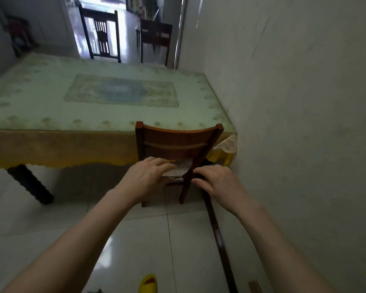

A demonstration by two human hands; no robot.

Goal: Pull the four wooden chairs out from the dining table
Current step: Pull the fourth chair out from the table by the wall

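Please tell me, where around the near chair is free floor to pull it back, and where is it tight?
Free: the white tiled floor behind the near chair, between it and the yellow slipper, and left toward the dark table leg. Tight: the chair's right side, close to the wall and the table corner. Both hands, left hand and right hand, hover behind the seat.

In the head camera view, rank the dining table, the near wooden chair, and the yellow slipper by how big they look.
1. dining table
2. near wooden chair, partly tucked under the table
3. yellow slipper, smallest, though cut off by the frame edge
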